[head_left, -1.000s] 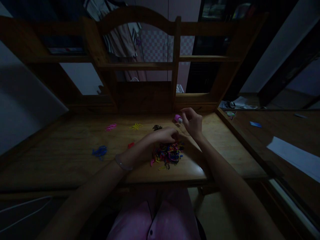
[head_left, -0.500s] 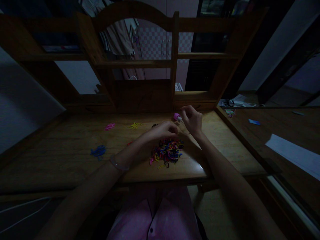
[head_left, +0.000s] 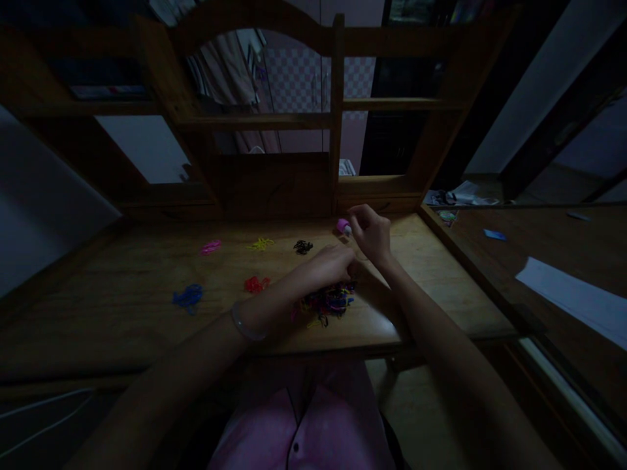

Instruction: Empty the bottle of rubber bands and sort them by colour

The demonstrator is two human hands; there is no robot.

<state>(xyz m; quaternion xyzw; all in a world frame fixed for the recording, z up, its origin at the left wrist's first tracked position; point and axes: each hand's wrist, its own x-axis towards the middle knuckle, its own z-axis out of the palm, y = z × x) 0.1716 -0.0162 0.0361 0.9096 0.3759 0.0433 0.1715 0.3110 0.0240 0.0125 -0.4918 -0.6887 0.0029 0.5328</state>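
A mixed heap of coloured rubber bands (head_left: 327, 301) lies on the wooden desk (head_left: 147, 326) in front of me. My left hand (head_left: 327, 263) hovers over the heap's far edge, fingers curled together; what it pinches is too dark to see. My right hand (head_left: 371, 232) is raised just behind it, fingers pinched beside a small pink object (head_left: 343, 226). Small sorted piles lie to the left: black (head_left: 302, 247), yellow (head_left: 260, 244), pink (head_left: 210, 247), red (head_left: 256, 284) and blue (head_left: 187, 296).
A wooden shelf unit (head_left: 337, 117) rises at the back of the desk. To the right a second dark surface holds a white sheet (head_left: 573, 297), a blue item (head_left: 494, 234) and clutter (head_left: 458, 194). The room is dim.
My left hand has slid right and down over the heap, uncovering the black and red piles. My right hand stays raised near the pink object. The camera has tilted slightly.
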